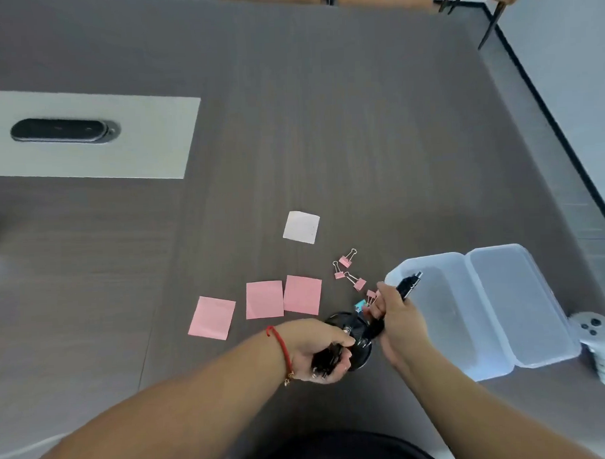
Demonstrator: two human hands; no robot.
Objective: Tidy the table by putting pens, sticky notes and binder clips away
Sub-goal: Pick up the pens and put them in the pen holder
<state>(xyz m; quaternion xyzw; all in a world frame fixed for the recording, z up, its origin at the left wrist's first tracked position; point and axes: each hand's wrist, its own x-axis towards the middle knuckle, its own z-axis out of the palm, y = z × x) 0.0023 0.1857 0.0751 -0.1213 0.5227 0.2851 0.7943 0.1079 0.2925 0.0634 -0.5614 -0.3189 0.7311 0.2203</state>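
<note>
My right hand (pixel 398 320) grips a bunch of black pens (pixel 408 284) whose tips point up and right over the rim of an open clear plastic box (pixel 446 358). My left hand (pixel 319 354) is closed around more black pens (pixel 328 360), beside a round black holder (pixel 358 344) that the hands partly hide. Three pink sticky notes (pixel 264 299) and one white sticky note (pixel 301 227) lie flat on the table. Several pink binder clips (pixel 347 267) are scattered just beyond my right hand.
The box's lid (pixel 523 304) lies open to the right. A white controller (pixel 598 342) rests at the table's right edge. A grey inset panel with a black oval cable port (pixel 62 130) is at the far left. Chair legs (pixel 489 20) stand beyond the table.
</note>
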